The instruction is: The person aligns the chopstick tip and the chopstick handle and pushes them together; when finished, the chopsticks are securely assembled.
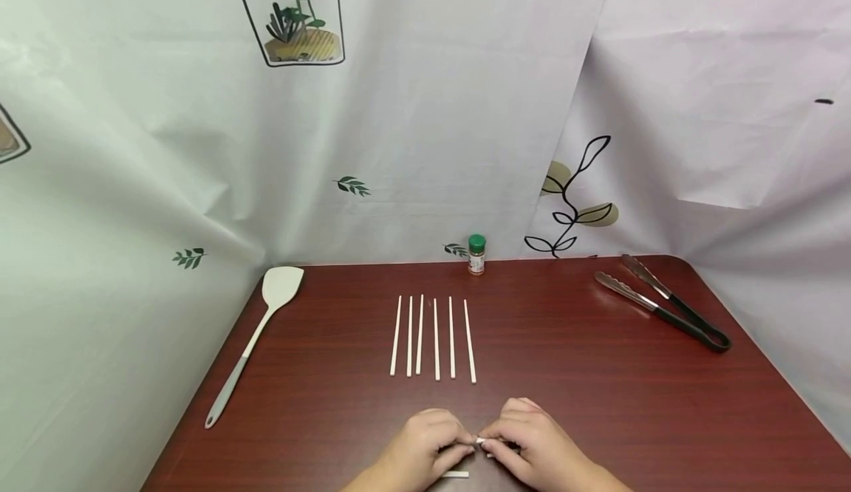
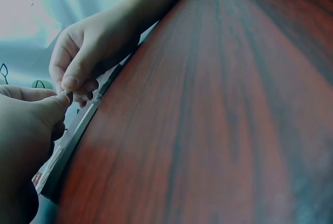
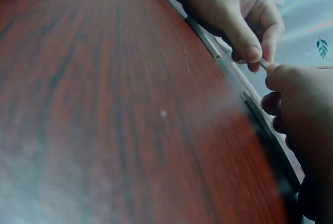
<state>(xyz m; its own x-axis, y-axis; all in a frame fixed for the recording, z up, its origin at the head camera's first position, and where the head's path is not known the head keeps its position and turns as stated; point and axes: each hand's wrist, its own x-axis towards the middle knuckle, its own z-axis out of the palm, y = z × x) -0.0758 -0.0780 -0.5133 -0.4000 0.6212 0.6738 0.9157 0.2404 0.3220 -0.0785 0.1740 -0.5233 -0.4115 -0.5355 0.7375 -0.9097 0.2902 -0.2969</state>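
Note:
My left hand (image 1: pixel 425 444) and right hand (image 1: pixel 532 440) meet low in the head view, near the front of the table. Their thumbs and fingertips pinch a short length of thin white stick (image 1: pixel 480 441) between them. Most of it is covered by fingers; the right wrist view shows a bit of the stick (image 3: pixel 264 64) bridging both grips. Under the left hand lies another white piece (image 1: pixel 457 474), its end showing. A further white piece (image 1: pixel 490 456) peeks out beneath the right hand. Beyond the hands, several long white sticks (image 1: pixel 436 340) lie side by side.
A white turner with a grey handle (image 1: pixel 229 392) lies along the left side. Metal tongs with black handles (image 1: pixel 671 311) lie spread at the back right. A small green-capped spice jar (image 1: pixel 476 255) stands at the table's back edge, before a patterned white curtain (image 1: pixel 425 123).

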